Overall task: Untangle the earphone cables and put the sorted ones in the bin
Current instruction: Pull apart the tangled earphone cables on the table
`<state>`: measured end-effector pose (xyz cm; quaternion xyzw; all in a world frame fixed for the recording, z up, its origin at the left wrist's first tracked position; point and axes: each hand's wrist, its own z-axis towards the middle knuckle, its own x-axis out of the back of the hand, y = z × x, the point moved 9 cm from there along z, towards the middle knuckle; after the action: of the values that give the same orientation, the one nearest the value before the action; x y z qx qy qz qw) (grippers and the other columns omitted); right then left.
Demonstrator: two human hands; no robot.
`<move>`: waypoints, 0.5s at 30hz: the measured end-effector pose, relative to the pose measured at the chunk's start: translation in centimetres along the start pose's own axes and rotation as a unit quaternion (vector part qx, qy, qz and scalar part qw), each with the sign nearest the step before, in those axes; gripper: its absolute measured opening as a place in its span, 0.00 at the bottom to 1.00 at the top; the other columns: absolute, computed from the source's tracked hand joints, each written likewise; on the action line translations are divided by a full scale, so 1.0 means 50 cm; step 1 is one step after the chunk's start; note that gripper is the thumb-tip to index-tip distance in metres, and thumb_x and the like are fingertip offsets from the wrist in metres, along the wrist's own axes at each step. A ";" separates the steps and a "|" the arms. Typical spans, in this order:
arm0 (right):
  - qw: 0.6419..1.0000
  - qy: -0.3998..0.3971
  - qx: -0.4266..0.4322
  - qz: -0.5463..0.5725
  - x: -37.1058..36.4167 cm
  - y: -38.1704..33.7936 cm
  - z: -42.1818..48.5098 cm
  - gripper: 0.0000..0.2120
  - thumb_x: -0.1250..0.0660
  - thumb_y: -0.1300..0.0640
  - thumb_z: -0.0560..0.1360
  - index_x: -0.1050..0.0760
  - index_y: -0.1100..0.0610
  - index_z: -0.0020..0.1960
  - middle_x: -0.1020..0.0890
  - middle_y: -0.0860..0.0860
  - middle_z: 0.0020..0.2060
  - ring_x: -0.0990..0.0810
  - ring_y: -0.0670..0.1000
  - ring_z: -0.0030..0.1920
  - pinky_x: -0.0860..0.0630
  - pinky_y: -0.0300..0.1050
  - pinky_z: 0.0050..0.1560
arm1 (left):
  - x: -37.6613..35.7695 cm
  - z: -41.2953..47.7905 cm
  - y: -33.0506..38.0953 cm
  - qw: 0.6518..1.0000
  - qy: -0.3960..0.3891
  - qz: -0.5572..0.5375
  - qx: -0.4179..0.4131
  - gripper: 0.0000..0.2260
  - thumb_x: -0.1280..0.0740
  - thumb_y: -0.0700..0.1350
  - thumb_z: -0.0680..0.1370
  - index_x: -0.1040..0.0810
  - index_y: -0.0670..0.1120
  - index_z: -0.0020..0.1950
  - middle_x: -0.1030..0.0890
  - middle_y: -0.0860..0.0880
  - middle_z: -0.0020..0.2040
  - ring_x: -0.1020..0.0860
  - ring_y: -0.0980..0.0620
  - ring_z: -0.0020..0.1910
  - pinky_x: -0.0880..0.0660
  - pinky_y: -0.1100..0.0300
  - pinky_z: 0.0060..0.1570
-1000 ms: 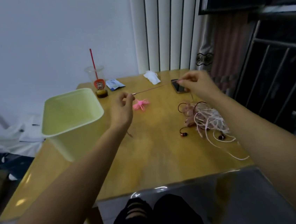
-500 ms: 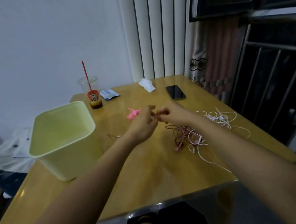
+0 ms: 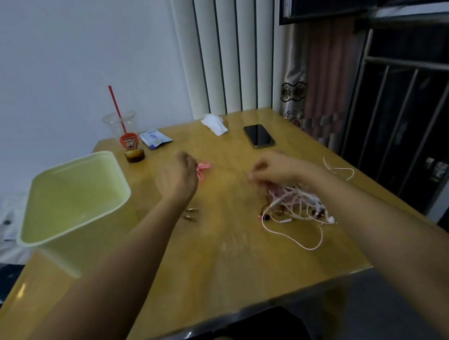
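Note:
A tangle of pink and white earphone cables [image 3: 293,201] lies on the wooden table [image 3: 228,266], right of centre. My right hand [image 3: 273,169] hovers just above its far edge, fingers curled. My left hand [image 3: 177,177] is raised to the left, also with curled fingers. A thin dark earphone cable [image 3: 226,169] runs faintly between the two hands, and each seems to pinch one end; both hands are blurred. Two small metal plug ends [image 3: 190,214] lie below my left hand. The pale green bin [image 3: 73,196] stands tilted at the table's left edge, with nothing visible inside.
A small pink tie [image 3: 205,167] lies behind my left hand. At the back are a plastic cup with a red straw [image 3: 123,130], a blue packet [image 3: 155,139], a crumpled tissue [image 3: 214,123] and a black phone [image 3: 258,135]. A loose white cable [image 3: 339,168] lies near the right edge.
My hands had come together half a second ago and have now moved apart, drawing the thin cable out between them. The view has shifted slightly.

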<state>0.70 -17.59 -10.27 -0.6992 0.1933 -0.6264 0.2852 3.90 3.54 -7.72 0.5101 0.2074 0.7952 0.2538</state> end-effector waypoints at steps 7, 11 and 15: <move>0.992 0.112 0.050 0.015 0.019 -0.035 0.002 0.03 0.26 0.60 0.73 0.19 0.54 0.45 0.15 0.47 0.32 0.17 0.44 0.35 0.25 0.37 0.36 | -0.042 -0.025 -0.038 0.946 -0.127 0.296 -0.037 0.14 0.43 0.44 0.81 0.27 0.43 0.65 0.29 0.39 0.68 0.32 0.40 0.66 0.36 0.48 0.65; 0.993 0.099 0.057 -0.018 -0.013 -0.048 0.012 0.03 0.26 0.60 0.72 0.18 0.53 0.43 0.16 0.45 0.33 0.18 0.41 0.34 0.23 0.37 0.37 | -0.065 -0.075 0.109 0.962 -0.121 0.117 -0.214 0.24 0.37 0.41 0.78 0.35 0.45 0.73 0.36 0.43 0.73 0.36 0.44 0.71 0.35 0.50 0.70; 0.988 0.122 0.066 0.063 -0.015 -0.047 0.000 0.06 0.26 0.61 0.73 0.22 0.53 0.44 0.18 0.45 0.31 0.21 0.38 0.31 0.24 0.38 0.37 | -0.132 -0.093 0.112 0.958 -0.254 0.032 -0.132 0.12 0.42 0.39 0.81 0.28 0.40 0.64 0.22 0.41 0.58 0.23 0.43 0.56 0.25 0.51 0.56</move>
<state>0.37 -15.35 -9.35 -0.5838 0.2283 -0.6991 0.3439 0.87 -5.26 -10.91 0.6633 0.0126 0.6676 0.3379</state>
